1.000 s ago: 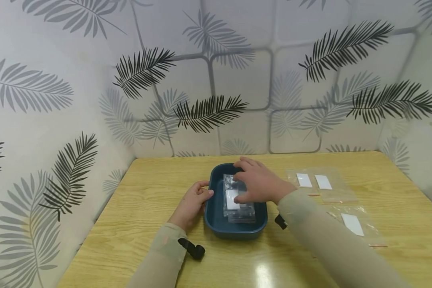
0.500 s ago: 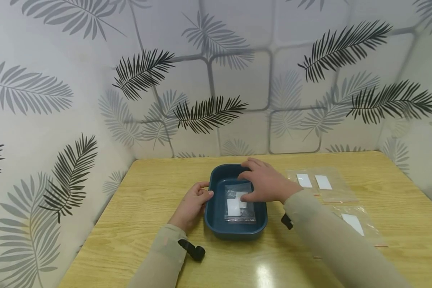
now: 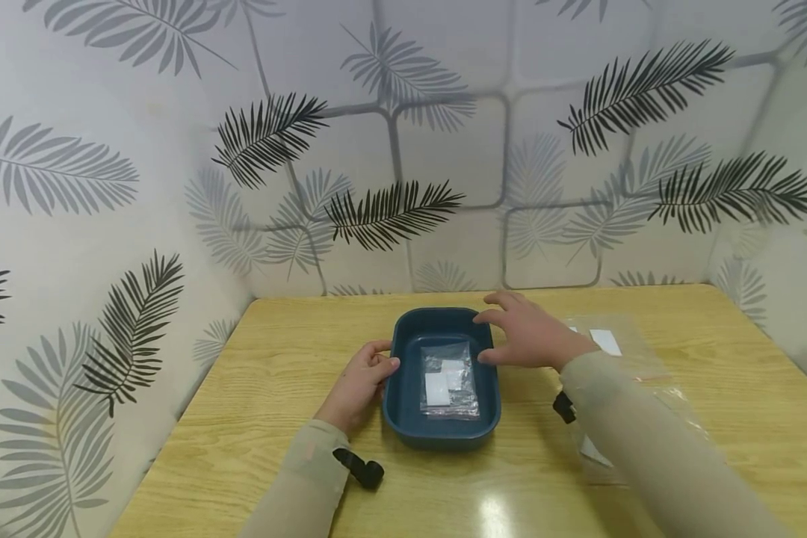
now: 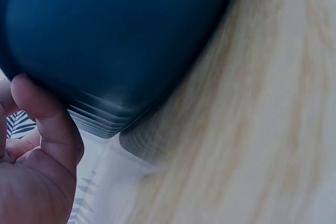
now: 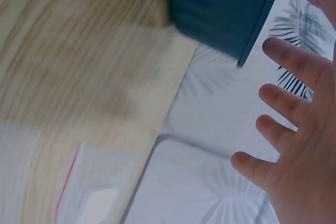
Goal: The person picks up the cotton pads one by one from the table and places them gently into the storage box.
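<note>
A dark blue rectangular basin (image 3: pixel 437 442) stands on the table in the head view. Inside lie clear zip bags (image 3: pixel 467 403) with white labels, overlapping in a stack. My left hand (image 3: pixel 358 385) holds the basin's left wall, thumb at the rim; in the left wrist view the thumb (image 4: pixel 50 119) meets the basin's outer side. My right hand (image 3: pixel 531 332) hovers near the right rim with fingers spread and nothing in them. In the right wrist view those spread fingers (image 5: pixel 289 100) are apart from the basin (image 5: pixel 220 14).
More clear zip bags (image 3: pixel 635 355) with white labels lie on the wooden table (image 3: pixel 282 351) to the right, partly hidden by my right forearm. A patterned wall (image 3: pixel 444 164) rises behind the table's far edge. Black straps sit on both wrists.
My right hand has let go of a bag, which now lies on the stack in the basin, and has moved right past the rim. The left hand stays in place.
</note>
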The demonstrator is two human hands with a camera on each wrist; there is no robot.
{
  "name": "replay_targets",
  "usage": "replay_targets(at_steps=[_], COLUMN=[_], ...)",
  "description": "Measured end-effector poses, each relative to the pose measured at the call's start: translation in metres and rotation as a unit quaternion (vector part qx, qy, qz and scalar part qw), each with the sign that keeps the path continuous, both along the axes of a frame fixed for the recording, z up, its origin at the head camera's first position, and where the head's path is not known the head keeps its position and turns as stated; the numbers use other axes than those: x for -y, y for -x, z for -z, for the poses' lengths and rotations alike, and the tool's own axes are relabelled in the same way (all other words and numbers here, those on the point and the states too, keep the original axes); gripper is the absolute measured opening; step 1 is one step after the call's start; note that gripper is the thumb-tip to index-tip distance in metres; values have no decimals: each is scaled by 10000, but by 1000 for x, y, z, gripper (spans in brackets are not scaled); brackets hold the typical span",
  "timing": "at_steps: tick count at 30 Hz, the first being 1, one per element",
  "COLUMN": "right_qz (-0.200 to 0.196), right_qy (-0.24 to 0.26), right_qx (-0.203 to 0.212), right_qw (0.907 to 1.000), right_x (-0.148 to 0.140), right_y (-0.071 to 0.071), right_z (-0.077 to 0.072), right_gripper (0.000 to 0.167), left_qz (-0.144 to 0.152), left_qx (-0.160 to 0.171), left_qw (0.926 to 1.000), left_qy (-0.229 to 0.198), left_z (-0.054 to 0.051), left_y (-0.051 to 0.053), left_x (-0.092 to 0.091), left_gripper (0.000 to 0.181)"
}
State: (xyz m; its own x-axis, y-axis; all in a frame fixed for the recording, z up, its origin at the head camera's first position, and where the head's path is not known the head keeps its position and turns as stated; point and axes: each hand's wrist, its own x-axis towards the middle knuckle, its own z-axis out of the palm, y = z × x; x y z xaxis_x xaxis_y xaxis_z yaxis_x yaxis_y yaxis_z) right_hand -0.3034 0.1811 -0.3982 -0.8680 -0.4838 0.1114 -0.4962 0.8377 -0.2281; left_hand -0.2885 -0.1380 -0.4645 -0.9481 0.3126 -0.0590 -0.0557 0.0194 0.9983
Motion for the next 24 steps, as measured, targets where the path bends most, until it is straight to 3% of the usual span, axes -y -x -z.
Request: replay_targets(at_steps=[8, 24], right_qz=[95, 879], right_qy=[192, 293], right_qx=[-121, 262], right_qw=[9997, 9954], right_x=[-32, -98], right_y=[7, 14], right_z=[12, 33], right_gripper=[60, 60], left_qz=[-12, 18], left_qx=[-8, -7], left_qw=[10000, 10000], left_qy=[89, -25], left_z=[1, 2], left_y=[1, 2], left_x=[1, 0], left_gripper=[46, 45])
